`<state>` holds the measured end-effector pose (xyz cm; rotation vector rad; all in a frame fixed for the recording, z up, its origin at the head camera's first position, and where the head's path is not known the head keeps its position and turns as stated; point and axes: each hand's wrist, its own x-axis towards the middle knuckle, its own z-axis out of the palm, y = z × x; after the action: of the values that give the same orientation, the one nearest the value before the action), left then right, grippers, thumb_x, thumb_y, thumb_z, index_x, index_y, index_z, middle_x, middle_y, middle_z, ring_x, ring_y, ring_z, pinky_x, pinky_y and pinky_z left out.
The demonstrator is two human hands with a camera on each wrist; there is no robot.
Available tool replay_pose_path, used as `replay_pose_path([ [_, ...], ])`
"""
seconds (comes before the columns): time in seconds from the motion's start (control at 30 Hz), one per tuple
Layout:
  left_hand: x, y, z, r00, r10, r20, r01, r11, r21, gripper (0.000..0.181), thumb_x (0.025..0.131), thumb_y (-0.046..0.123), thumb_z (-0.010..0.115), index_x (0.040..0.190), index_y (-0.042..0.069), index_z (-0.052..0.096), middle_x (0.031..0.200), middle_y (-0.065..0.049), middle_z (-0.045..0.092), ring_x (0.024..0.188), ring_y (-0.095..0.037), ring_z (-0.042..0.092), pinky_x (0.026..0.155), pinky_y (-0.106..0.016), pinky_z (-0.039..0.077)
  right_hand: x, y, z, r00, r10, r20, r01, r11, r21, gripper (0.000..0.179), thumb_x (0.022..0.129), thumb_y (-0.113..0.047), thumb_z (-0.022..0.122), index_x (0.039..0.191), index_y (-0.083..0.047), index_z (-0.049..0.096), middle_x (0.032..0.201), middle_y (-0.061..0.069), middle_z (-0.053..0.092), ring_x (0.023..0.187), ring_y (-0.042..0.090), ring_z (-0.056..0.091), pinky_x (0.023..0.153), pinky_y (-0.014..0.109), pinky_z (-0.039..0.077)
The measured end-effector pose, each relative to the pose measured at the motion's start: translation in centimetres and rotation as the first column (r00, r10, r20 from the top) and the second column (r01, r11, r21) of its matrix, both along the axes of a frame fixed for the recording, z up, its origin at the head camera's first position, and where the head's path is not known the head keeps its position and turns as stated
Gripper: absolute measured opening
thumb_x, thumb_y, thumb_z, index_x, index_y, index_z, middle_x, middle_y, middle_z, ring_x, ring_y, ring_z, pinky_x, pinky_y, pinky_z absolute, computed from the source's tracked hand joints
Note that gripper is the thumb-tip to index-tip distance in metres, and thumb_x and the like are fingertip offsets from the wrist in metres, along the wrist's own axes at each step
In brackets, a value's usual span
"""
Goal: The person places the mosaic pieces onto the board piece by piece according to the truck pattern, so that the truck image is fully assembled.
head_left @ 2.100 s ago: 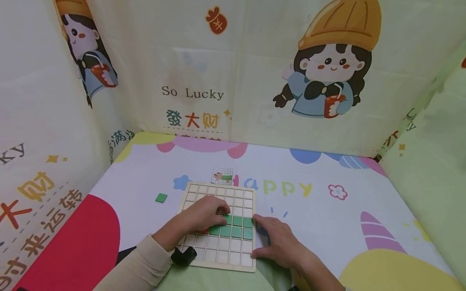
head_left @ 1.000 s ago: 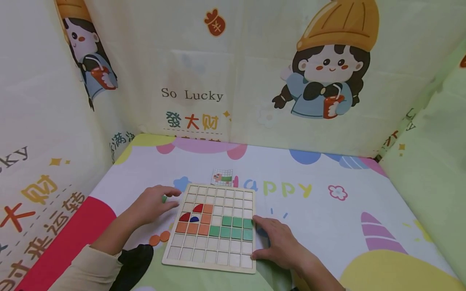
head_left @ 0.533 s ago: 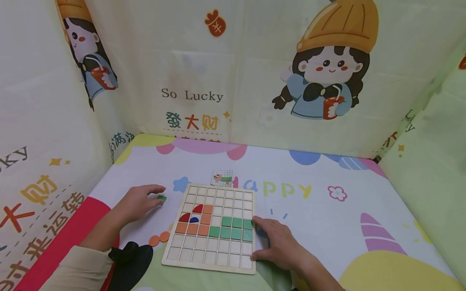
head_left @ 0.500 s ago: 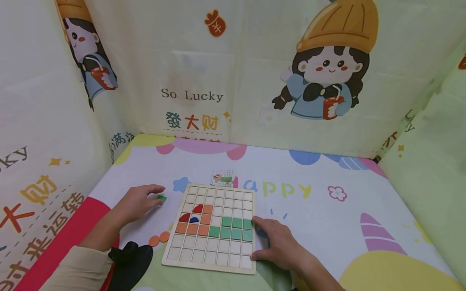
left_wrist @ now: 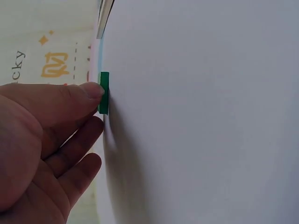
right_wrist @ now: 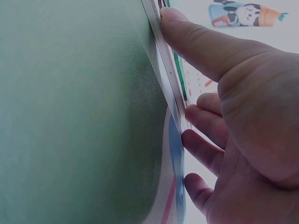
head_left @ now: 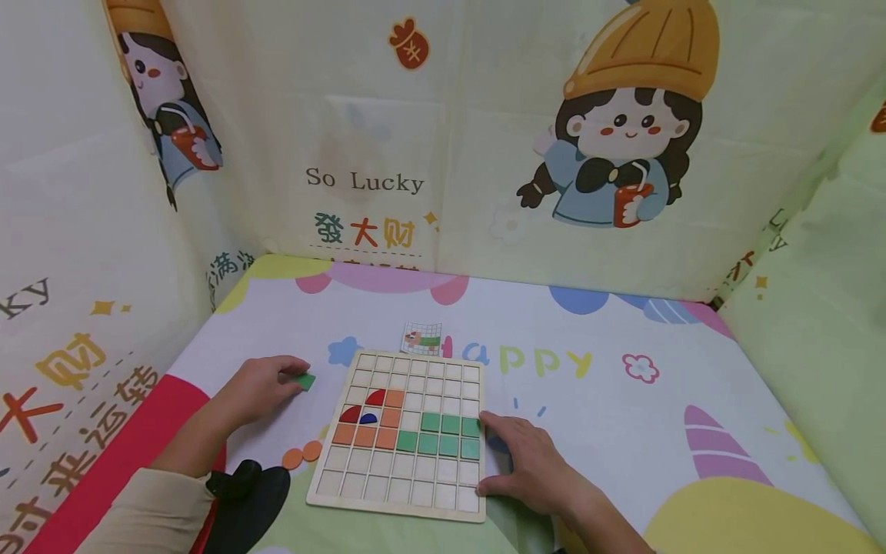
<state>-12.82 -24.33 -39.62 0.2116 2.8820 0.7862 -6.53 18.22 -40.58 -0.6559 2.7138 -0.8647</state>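
My left hand (head_left: 259, 391) pinches a small green square tile (head_left: 305, 382) down at the tabletop, left of the board. In the left wrist view the thumb lies against the side of the green tile (left_wrist: 103, 92), and the index finger is mostly hidden behind. A wooden grid board (head_left: 388, 492) lies flat in front of me. Red, orange, blue and green pieces sit in its middle rows. My right hand (head_left: 529, 462) rests at the board's right edge with thumb and fingers spread. The right wrist view shows the right thumb (right_wrist: 201, 42) along the board's rim (right_wrist: 170, 70).
Two orange round pieces (head_left: 302, 454) lie left of the board. Beyond its far edge is a small picture card (head_left: 422, 338) with a gridded coloured figure. A black object (head_left: 249, 500) is beside my left sleeve. Printed cloth walls (head_left: 477, 154) enclose the table.
My left hand has moved from over the board to the green tile at the left, and its fingers have closed on the tile. The right hand has stayed at the board's edge.
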Motion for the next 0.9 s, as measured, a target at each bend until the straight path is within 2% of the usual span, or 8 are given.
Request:
replay_pose_path([
  [0.63,-0.08,0.20,0.03,0.999,0.036,0.022,-0.036,0.999,0.008,0.040,0.086,0.007,0.075,0.123,-0.004,0.064,0.117,-0.022,0.066,0.113,-0.044,0.057,0.085,-0.049,0.055,0.04,0.03,-0.12,1.000,0.002,-0.010,-0.002,1.000,0.004,0.095,0.074,-0.053,0.084,0.147,-0.006,0.047,0.142,0.007,0.054,0.131,0.034,0.045,0.102,0.063,0.032],
  [0.9,-0.16,0.26,-0.08,0.999,0.035,0.018,-0.035,0.999,0.009,0.035,0.085,0.009,0.078,0.117,-0.002,0.067,0.109,-0.017,0.068,0.105,-0.039,0.058,0.085,-0.050,0.055,0.14,0.00,0.01,1.000,-0.003,0.000,0.003,1.000,0.004,0.095,0.073,-0.053,0.085,0.147,-0.007,0.046,0.142,0.007,0.054,0.132,0.034,0.045,0.102,0.063,0.032],
])
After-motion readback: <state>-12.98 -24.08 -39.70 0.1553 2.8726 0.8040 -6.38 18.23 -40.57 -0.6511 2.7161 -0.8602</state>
